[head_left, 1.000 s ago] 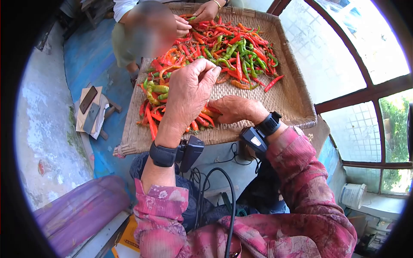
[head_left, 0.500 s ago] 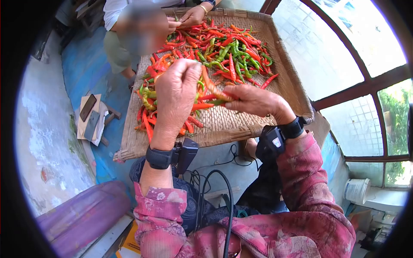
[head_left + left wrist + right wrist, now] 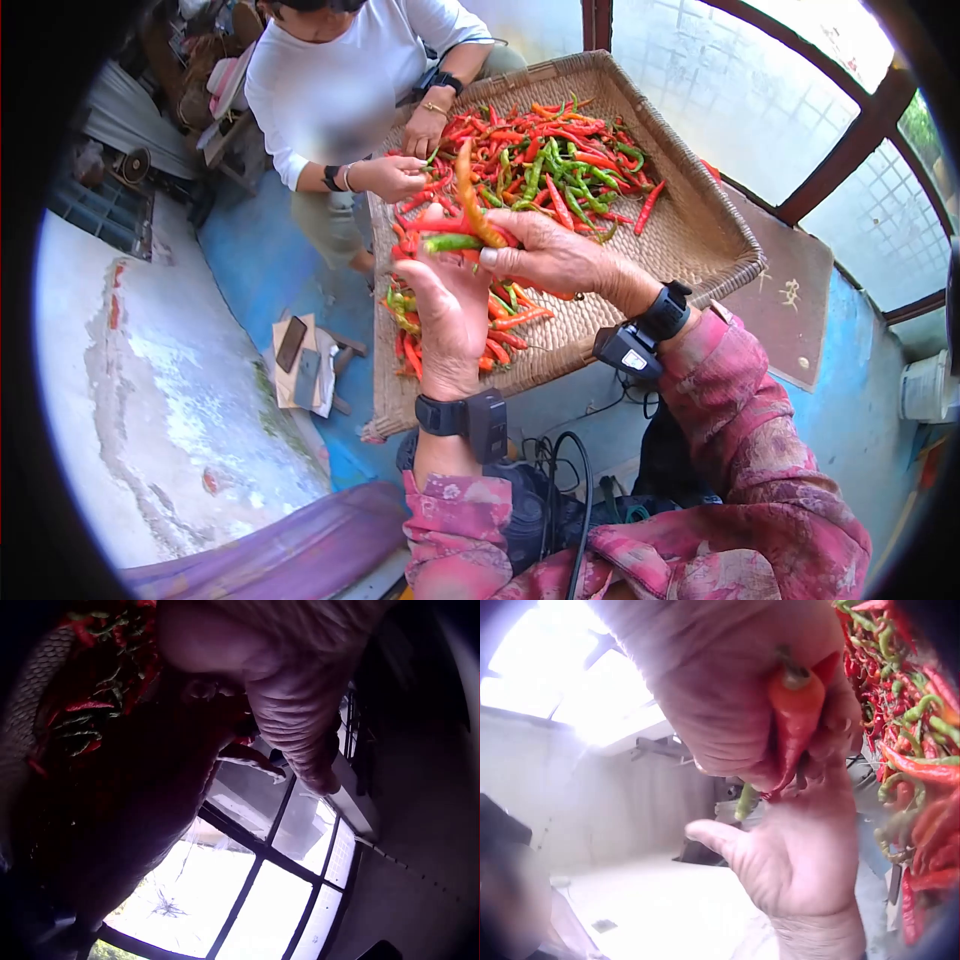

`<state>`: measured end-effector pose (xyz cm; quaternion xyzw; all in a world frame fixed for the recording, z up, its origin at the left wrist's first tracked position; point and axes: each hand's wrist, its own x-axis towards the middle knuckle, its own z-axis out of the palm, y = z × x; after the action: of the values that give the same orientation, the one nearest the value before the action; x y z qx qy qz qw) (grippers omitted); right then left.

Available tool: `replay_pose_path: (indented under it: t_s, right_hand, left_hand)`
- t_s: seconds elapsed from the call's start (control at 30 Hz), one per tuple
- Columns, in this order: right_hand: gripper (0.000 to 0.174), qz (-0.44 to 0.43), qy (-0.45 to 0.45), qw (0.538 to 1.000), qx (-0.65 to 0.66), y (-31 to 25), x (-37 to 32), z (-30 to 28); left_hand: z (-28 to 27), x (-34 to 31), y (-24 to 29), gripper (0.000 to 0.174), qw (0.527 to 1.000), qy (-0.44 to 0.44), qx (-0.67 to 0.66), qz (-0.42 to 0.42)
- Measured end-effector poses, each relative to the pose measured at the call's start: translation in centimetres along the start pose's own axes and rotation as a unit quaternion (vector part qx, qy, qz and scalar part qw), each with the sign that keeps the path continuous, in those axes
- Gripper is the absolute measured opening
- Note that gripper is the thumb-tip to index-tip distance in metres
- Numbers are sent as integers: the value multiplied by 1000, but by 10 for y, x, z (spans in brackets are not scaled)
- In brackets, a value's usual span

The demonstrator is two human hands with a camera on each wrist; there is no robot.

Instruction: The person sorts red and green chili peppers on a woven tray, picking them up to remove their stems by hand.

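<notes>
Orange, curved and upright, a long pepper [image 3: 466, 190] stands out of our right hand [image 3: 575, 258], whose thumb and curled fingers grip it along with a green pepper [image 3: 452, 242] and a red pepper [image 3: 425, 226]. The green and red ones lie crosswise, their ends jutting past the fingertips toward our left hand [image 3: 452, 318]. That hand is open, palm turned up and thumb held apart, just beside the held peppers; its fingertips are partly hidden behind them, so we cannot tell whether they touch. The right wrist view shows another pepper [image 3: 799, 705], orange at the stem end and red toward the tip, tucked in the right palm; we cannot tell whether it is one of those above.

Below our fingers is a woven tray [image 3: 690, 240] with a loose pile of red and green peppers [image 3: 590, 150] beyond them, and more orange peppers [image 3: 522, 318] just right of the left palm. Past our left fingertips, another person's hand [image 3: 390, 178] holds a small green pepper [image 3: 432, 157].

The grip looks uneven to us: with several smooth peppers in one hand, loosening the thumb could let the crosswise ones slide out. Squeezing harder might split a skin or snap a stem, and the tall orange one could catch on the left fingers and twist loose.
</notes>
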<state>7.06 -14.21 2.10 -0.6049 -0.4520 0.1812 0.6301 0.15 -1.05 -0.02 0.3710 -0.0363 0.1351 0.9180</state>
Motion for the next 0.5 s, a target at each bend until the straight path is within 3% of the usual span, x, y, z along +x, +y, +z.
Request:
replay_pose_path:
  t_s: [0.07,0.1,0.13,0.2,0.23,0.33,0.4,0.47,0.5]
  right_hand:
    - [31,-64,10,981,-184,17,2,5]
    - [24,-38,16,965,-259,4,-1,12]
    - [24,-19,10,958,-285,5,-3,18]
    - [27,12,-5,948,-318,6,-6,30]
    - [30,-5,6,952,-307,4,-8,33]
    - [34,-46,-20,969,-240,9,-5,32]
    - [31,-57,-16,981,-187,11,-2,32]
    - [28,-70,2,993,-91,13,-1,30]
    - [30,-176,54,974,-130,15,2,31]
  left_hand:
    - [6,-3,-4,91,986,-16,151,71]
    - [7,-6,-4,75,987,-9,144,74]
    - [6,-6,-6,75,987,-9,145,72]
    - [3,-3,-11,53,976,136,161,60]
    - [3,-4,-9,32,975,179,128,32]
    - [1,-6,5,25,975,221,32,-16]
    - [-2,-4,12,22,976,217,3,-10]
    - [-4,-3,14,20,978,201,43,48]
    - [-3,0,15,19,970,238,5,50]
